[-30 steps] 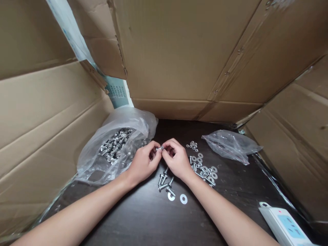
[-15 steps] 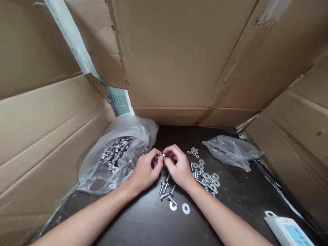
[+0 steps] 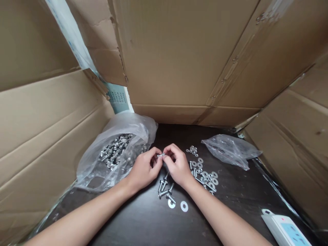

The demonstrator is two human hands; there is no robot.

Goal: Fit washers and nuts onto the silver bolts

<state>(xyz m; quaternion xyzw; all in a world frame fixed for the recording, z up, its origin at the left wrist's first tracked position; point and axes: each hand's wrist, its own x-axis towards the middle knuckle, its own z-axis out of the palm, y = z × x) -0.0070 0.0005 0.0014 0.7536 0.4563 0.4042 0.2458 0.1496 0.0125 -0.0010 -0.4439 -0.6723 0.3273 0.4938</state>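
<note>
My left hand [image 3: 146, 166] is closed, its thumb and fingers pinching a small metal bolt [image 3: 160, 155] that lies roughly level between the hands. My right hand [image 3: 177, 164] pinches at the bolt's right end, where a small nut [image 3: 164, 154] shows, partly hidden by the fingertips. Below the hands several bolts [image 3: 163, 186] lie loose on the dark table. Two flat washers, a partly covered one [image 3: 172, 204] and a bare one [image 3: 184, 206], rest just in front of them.
Left stands an open plastic bag [image 3: 88, 164] full of bolts. Right of my hands are several small nuts [image 3: 192, 150] and a pile of washers and bolts [image 3: 206, 177]. Beyond lie another plastic bag [image 3: 230, 150] and a power strip [image 3: 284, 225]. Cardboard walls [image 3: 179, 61] surround the table.
The view has shifted slightly. Both hands stay together on the bolt, with only a slight change at the fingertips; the loose parts lie as before.
</note>
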